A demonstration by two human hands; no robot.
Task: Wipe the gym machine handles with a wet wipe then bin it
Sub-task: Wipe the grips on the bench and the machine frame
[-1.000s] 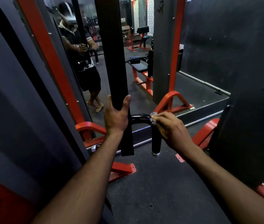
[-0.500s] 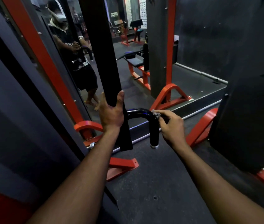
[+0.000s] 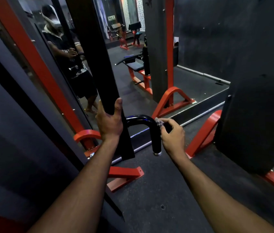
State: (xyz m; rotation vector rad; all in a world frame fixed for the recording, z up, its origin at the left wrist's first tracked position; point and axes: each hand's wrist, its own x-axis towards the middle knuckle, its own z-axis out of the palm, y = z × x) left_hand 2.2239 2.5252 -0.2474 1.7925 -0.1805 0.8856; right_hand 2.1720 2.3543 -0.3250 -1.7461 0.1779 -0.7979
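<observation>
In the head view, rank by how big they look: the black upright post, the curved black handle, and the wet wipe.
1. black upright post
2. curved black handle
3. wet wipe, mostly hidden in the right hand, so its true size is unsure.

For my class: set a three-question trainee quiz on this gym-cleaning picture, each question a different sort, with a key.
1. True or false: the right hand pinches the wipe against the handle.
2. What does the left hand hold? A) the wipe B) the black upright bar C) a bin
3. Fill in: the handle's free end points ____.

Key: 1 true; 2 B; 3 down
</observation>
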